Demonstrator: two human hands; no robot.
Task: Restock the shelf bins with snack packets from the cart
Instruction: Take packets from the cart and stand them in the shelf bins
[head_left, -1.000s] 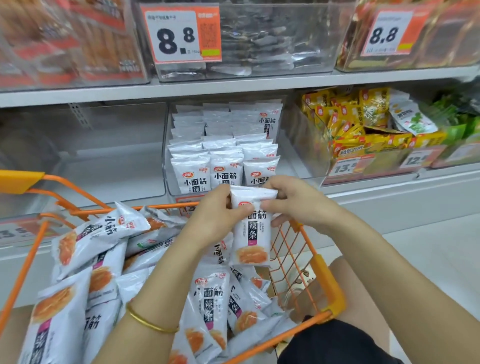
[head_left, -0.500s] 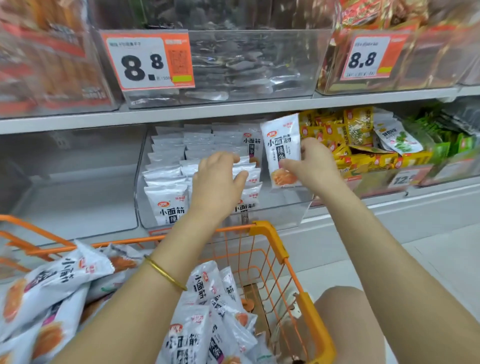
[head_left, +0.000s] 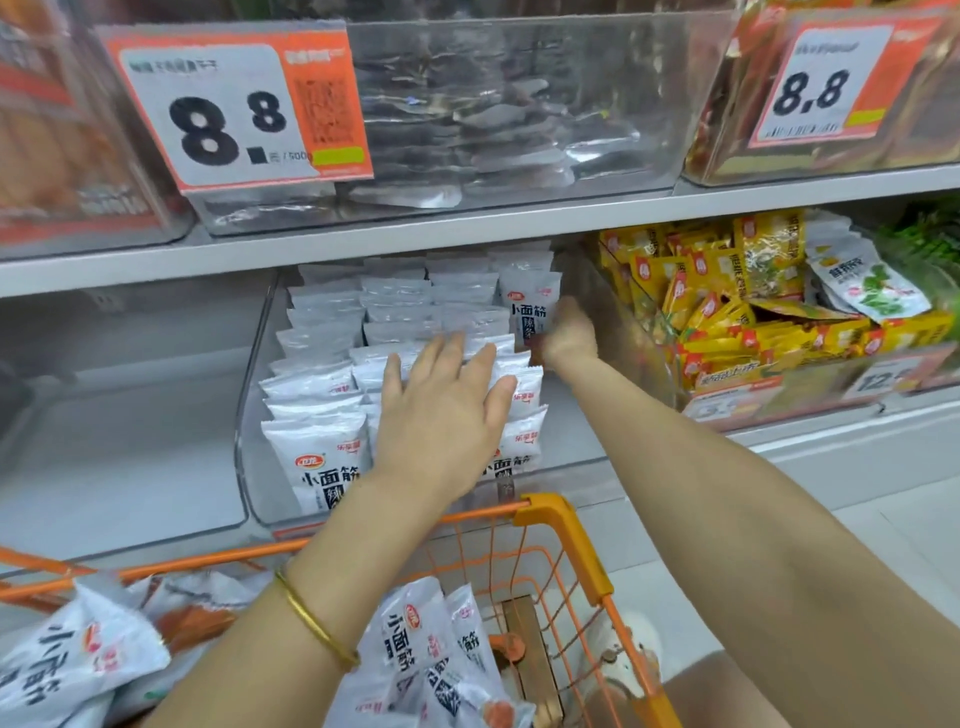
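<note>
Toward the back of the bin (head_left: 248, 426), at the centre of the frame, the packet (head_left: 530, 312) stood upright in the right hand (head_left: 569, 332). The hand held it by its lower right edge, though the fingers were too blurred to read further. A second before, both hands had held that packet low over the cart. Half a second before, the right hand alone had it at the bin's front right. Since then it had travelled deep along the right-hand row.

The left hand (head_left: 441, 415) had let go of it and lay flat, fingers straight and spread, on the tops of the middle rows (head_left: 317, 384), apparently steadying them. The packet looked about to be seated at the rear of its row, with the release not yet made.

Along the bottom of the frame, the cart (head_left: 545, 506) still carried many packets (head_left: 421, 639), so the restocking seemed far from finished.
</note>
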